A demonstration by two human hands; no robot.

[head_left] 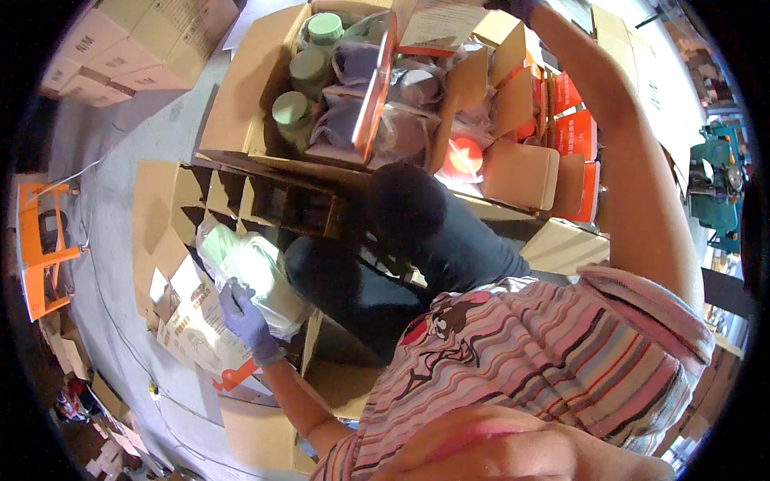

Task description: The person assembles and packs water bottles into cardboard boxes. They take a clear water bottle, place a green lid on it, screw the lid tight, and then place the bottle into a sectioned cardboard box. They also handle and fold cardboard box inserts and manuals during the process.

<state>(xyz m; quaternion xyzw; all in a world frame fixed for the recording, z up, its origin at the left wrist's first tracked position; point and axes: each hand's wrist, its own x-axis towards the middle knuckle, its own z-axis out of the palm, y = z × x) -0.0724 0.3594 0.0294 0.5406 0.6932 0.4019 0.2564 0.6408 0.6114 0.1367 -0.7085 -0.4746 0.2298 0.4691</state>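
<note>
Low on the left of the head view, the left hand [245,319], in a purple glove, is closed around the lower end of a clear plastic bag [250,272] with pale green contents. The bag runs up and to the left from the fingers [234,298], its upper end lying over the edge of a cardboard divider grid [241,196]. Just beneath the hand and the bag sits a white printed carton [196,329] with an orange strip at its lower corner, touching the wrist side of the glove.

Above the grid, well apart from the left hand, stands a large open carton [241,104] holding green-capped containers [293,108] along its left side and bagged purple items [357,64] beside them. To its right are small orange and white boxes [573,132].

At the top right of the same view the right arm reaches upward and away; the right hand [517,8] is cut by the upper edge, so only a dark glimpse of glove shows and I cannot tell whether it is open or closed. It is next to a flat white sheet [437,24] at the carton's top.

Between both arms another person's dark-haired head [405,204] bends over the grid.
</note>
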